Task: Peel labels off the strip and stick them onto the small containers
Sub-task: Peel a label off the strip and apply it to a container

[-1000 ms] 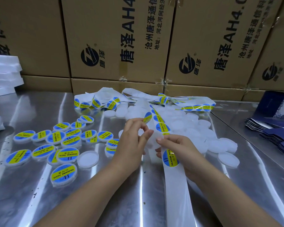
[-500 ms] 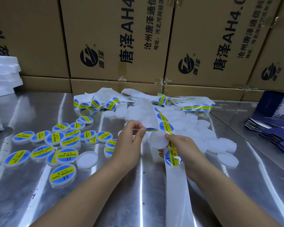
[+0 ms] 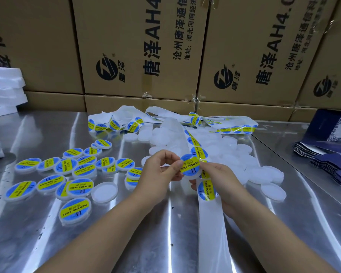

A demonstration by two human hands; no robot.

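Observation:
A round white container (image 3: pixel 192 175) is held up between both hands, with a blue and yellow label (image 3: pixel 190 165) lying on its top. My left hand (image 3: pixel 159 172) pinches the label's left edge with thumb and fingers. My right hand (image 3: pixel 220 179) grips the container from the right and underneath. The white backing strip (image 3: pixel 210 217) runs under my right hand toward me, one label (image 3: pixel 207 191) still on it, and stretches back to more labels (image 3: pixel 194 141). Labelled containers (image 3: pixel 75 174) lie to the left; plain white ones (image 3: pixel 226 152) are heaped behind my hands.
The steel table (image 3: pixel 126 233) carries loose strip coils (image 3: pixel 124 120) at the back, below a wall of cardboard boxes (image 3: pixel 142 46). White foam sheets (image 3: pixel 4 89) are stacked far left. Dark blue flat cartons (image 3: pixel 331 154) lie at the right.
My left hand peeled a label from the strip and brought it onto the white container that my right hand lifted. The label now covers the container's top.

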